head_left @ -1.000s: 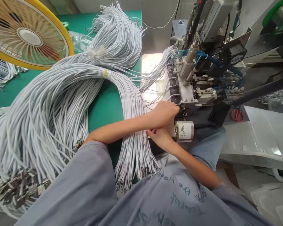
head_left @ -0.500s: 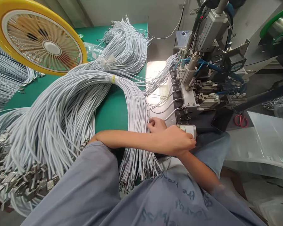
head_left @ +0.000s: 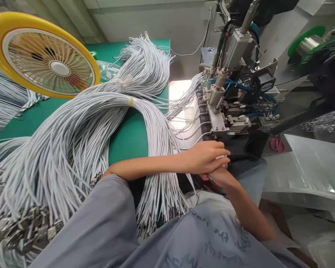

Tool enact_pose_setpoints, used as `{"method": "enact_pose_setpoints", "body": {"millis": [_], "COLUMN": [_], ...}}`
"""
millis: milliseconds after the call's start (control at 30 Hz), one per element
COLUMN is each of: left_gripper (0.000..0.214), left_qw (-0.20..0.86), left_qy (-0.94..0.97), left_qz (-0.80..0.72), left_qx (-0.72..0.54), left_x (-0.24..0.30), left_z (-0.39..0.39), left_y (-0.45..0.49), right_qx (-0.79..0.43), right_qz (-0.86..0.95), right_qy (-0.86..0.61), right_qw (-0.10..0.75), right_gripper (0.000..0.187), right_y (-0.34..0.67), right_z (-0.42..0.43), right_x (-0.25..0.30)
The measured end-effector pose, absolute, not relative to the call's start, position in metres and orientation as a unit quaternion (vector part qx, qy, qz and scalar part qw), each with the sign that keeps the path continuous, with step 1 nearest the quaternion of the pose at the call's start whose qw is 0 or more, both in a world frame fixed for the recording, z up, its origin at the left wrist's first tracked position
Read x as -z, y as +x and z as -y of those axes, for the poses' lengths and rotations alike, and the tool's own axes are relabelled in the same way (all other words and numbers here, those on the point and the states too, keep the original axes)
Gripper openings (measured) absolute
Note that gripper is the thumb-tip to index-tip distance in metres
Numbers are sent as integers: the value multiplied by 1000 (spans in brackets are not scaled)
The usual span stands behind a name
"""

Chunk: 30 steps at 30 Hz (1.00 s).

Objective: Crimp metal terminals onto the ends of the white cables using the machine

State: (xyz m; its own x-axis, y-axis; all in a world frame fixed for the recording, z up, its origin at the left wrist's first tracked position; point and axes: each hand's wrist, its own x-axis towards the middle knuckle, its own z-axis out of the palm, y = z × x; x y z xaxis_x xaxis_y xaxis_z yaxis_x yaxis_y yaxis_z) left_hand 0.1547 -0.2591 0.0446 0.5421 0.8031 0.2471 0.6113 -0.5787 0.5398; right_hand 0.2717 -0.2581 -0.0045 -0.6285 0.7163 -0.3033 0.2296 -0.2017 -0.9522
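My left hand (head_left: 208, 156) reaches across from the left, its fingers curled at the near end of the machine's black clamp row (head_left: 205, 119). A white piece (head_left: 222, 158) shows partly between these fingers; what they grip is hidden. Just beneath it lies my right hand (head_left: 220, 176), its fingers mostly covered by the left. Passing under my left forearm is a large bundle of white cables (head_left: 159, 137), with bare wire tips hanging toward my lap. A loose cable end (head_left: 192, 184) sticks out below my left wrist. Several cables run into the clamp row.
A yellow fan (head_left: 58, 69) stands at the back left of the green table (head_left: 128, 136). More cables with metal connectors (head_left: 30, 223) lie at left. Cylinders and blue hoses top the machine (head_left: 217, 96). Red-handled scissors (head_left: 277, 145) and a wire spool (head_left: 308, 44) are at right.
My right hand has drawn back from beside the cable bundle to under my left hand. The left hand's fingers have shifted over the white piece. The view has tilted slightly.
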Motion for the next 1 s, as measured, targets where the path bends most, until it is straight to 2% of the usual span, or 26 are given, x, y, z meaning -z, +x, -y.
{"method": "enact_pose_setpoints", "body": {"millis": [100, 233, 367, 467, 633, 767, 1000], "left_gripper": [35, 32, 18, 19, 16, 17, 21], "left_qw": [283, 353, 356, 334, 343, 369, 272], "left_qy": [821, 766, 748, 756, 744, 737, 780], "left_qz": [-421, -442, -421, -412, -414, -408, -415], "left_qx": [-262, -305, -369, -384, -397, -392, -381], "left_x": [-34, -14, -9, -12, -11, -9, -5], "left_z": [244, 230, 225, 226, 228, 229, 229], "left_y": [149, 147, 146, 146, 149, 149, 147], "right_qx": [-661, -605, -674, -695, -613, -559, -492], "right_qz": [618, 589, 473, 427, 472, 539, 655], "right_qy": [-383, -438, -409, -401, -437, -429, -411], "right_qw": [187, 308, 393, 417, 459, 461, 400], "right_gripper": [24, 20, 26, 29, 25, 21, 12], "right_y": [307, 331, 329, 321, 309, 310, 325], "right_z": [239, 217, 213, 215, 220, 219, 205], "right_x": [-7, -9, -5, -3, 5, 6, -3]}}
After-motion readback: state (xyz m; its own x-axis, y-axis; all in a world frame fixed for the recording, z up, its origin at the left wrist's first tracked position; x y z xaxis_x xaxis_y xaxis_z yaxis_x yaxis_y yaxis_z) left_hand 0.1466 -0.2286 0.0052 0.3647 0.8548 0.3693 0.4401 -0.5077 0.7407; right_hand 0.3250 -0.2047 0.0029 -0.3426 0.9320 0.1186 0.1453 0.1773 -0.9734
